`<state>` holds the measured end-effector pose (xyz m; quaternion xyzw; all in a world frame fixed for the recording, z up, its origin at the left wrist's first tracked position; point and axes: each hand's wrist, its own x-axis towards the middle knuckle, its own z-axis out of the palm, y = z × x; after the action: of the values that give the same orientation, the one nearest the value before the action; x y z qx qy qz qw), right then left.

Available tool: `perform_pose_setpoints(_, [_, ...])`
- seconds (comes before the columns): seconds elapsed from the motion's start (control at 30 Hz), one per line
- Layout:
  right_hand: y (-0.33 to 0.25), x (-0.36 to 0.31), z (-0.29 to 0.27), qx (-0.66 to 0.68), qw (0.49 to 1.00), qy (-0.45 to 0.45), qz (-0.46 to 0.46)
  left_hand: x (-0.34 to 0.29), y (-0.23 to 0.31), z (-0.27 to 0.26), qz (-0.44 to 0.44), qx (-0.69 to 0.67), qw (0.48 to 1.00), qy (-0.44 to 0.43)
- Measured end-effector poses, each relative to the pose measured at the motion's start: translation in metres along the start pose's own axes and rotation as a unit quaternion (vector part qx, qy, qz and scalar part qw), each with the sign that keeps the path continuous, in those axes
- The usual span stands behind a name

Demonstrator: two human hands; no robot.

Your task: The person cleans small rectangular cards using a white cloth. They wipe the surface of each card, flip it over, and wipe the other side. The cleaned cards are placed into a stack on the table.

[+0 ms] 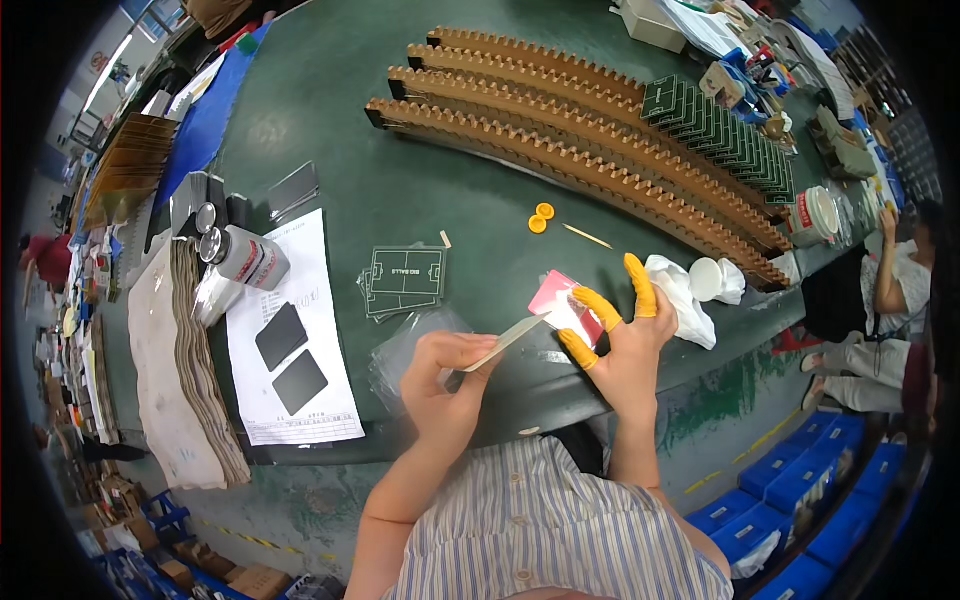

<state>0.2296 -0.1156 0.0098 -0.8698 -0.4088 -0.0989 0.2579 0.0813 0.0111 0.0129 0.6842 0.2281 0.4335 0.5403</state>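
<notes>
My left hand (447, 385) pinches a thin, flat, pale card (510, 340) between thumb and fingers, tilted above the table's near edge. Yellow finger covers sit on the thumb and two fingers of my right hand (625, 345), which is open with those fingers apart, close to the card's far end. Below those fingertips lies a pink flat piece (556, 290) with a white patch on it, partly hidden by the hand. Left of it is a small stack of dark green cards with white line markings (405, 278). Clear plastic bags (395, 360) lie beside my left hand.
Long brown slotted racks (560, 130) cross the far table, with green cards (715, 135) standing in one. White cloth (680, 300) lies at right; orange caps (540, 218) and a wooden stick (588, 236) sit centrally. Paper (290, 410) and bottles (245, 255) are at left.
</notes>
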Motion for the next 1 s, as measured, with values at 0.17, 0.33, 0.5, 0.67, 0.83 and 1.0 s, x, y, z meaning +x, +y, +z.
perform_pose_setpoints(0.17, [-0.001,0.001,0.002,-0.025,0.999,-0.013,-0.018,0.0,0.0,0.0,0.001,-0.001,1.0,-0.005])
perform_pose_setpoints(0.33, [-0.001,0.001,0.003,-0.029,0.999,-0.014,-0.013,0.0,0.001,-0.001,-0.004,-0.013,1.0,-0.002])
perform_pose_setpoints(0.5, [-0.001,0.0,0.004,-0.028,0.999,-0.015,-0.011,0.0,0.0,-0.001,0.015,-0.003,1.0,-0.013])
perform_pose_setpoints(0.67, [-0.001,0.0,0.002,-0.009,1.0,-0.003,0.005,0.0,-0.001,-0.001,0.022,0.0,1.0,-0.015])
perform_pose_setpoints(0.83, [0.001,-0.011,0.003,0.135,0.982,0.13,-0.027,0.0,-0.002,-0.001,0.048,0.014,0.998,-0.028])
perform_pose_setpoints(1.0, [-0.023,-0.018,-0.001,0.166,0.965,0.156,-0.129,0.0,-0.004,-0.002,0.054,0.024,0.998,-0.036])
